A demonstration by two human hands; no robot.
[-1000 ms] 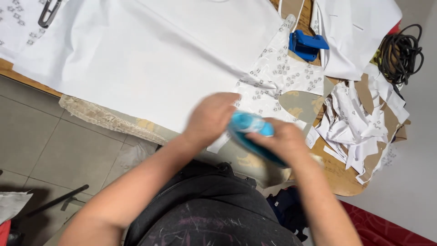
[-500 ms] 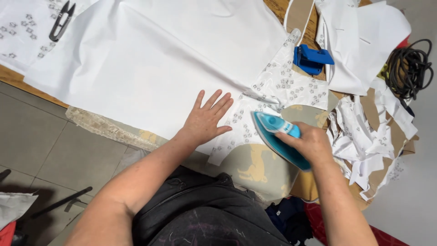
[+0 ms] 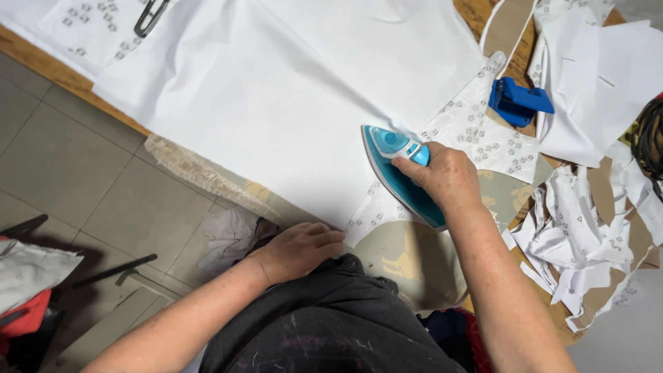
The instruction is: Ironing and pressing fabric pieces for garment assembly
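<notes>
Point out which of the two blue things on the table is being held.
The turquoise iron, gripped by the right hand on the white fabric; the darker blue plastic tool lies untouched farther back.

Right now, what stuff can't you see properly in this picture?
- Head view: the handle of the iron is covered by the right hand.
- Head view: the scissors are cut off by the top edge.
- Head view: the black cable runs off the right edge.
- Head view: the table is mostly hidden under white cloth.
- Head view: the left hand hides the cloth's near edge there.

Single head-worn view, steeply downward, close over the table (image 3: 65, 76) edge.
</notes>
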